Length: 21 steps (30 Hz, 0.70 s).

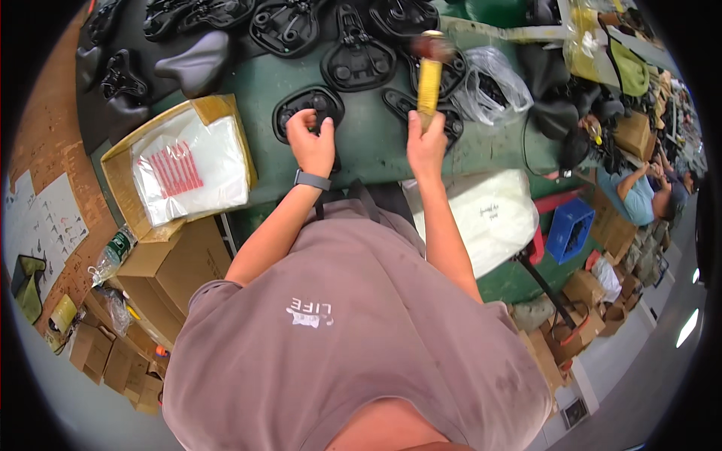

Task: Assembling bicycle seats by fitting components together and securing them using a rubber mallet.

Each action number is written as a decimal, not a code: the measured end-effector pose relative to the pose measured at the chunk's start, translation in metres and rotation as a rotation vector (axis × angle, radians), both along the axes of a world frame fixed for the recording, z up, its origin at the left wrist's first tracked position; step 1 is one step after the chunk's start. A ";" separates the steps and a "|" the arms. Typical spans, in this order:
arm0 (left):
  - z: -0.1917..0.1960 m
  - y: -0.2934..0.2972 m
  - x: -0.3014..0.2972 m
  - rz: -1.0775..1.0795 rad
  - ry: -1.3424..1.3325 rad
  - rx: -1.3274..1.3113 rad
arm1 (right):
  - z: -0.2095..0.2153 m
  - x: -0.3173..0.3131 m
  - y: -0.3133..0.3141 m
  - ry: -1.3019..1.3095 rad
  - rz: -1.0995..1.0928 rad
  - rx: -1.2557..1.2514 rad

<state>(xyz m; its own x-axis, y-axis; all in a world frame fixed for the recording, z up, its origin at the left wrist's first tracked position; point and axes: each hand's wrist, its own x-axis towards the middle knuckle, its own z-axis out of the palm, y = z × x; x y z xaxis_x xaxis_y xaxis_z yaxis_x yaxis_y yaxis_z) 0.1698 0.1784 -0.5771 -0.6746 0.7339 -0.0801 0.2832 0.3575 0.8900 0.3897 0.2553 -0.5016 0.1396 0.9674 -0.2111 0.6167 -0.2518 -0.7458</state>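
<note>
On a green workbench (pixel 368 131), an upturned black bicycle saddle (pixel 290 110) lies lengthwise toward the wearer, beneath the nearer left hand (pixel 312 144); whether its curled fingers grip anything cannot be told. Rightward, the right hand (pixel 426 150) clenches a yellow-handled hammer (pixel 429 86).

On our left we see an open yellow-brown box (pixel 126 192) with a white plastic bag (pixel 214 177) in it. A bottle (pixel 118 248) with a green label is beside a big brown box (pixel 179 261). To our right are a white sack (pixel 474 225), a blue crate (pixel 557 228) and a person (pixel 638 199) in blue.
</note>
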 end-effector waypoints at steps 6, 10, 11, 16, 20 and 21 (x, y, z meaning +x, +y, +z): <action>-0.068 -0.044 -0.003 0.204 -0.298 -0.242 | -0.060 0.071 -0.009 -0.175 0.061 0.140; -0.074 -0.022 -0.017 0.152 -0.533 -0.341 | -0.108 0.077 -0.017 -0.366 0.321 0.127; -0.083 -0.020 -0.029 0.123 -0.563 -0.329 | -0.103 0.070 -0.017 -0.476 0.422 0.036; -0.005 -0.030 -0.075 -0.052 -0.687 -0.267 | -0.045 0.038 -0.050 0.007 0.202 -0.099; 0.107 -0.032 -0.170 0.037 -0.765 0.103 | 0.039 -0.074 -0.043 0.417 0.133 -0.133; 0.138 -0.023 -0.200 0.085 -0.759 0.190 | 0.051 -0.111 -0.032 0.480 0.188 -0.081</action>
<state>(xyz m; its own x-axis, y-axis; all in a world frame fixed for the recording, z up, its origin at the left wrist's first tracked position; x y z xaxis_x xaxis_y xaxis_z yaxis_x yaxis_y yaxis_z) -0.0307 0.1555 -0.4387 -0.5403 0.7293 -0.4197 -0.4483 0.1727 0.8770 0.2787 0.2229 -0.4509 -0.1655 0.9446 -0.2835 0.2497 -0.2380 -0.9386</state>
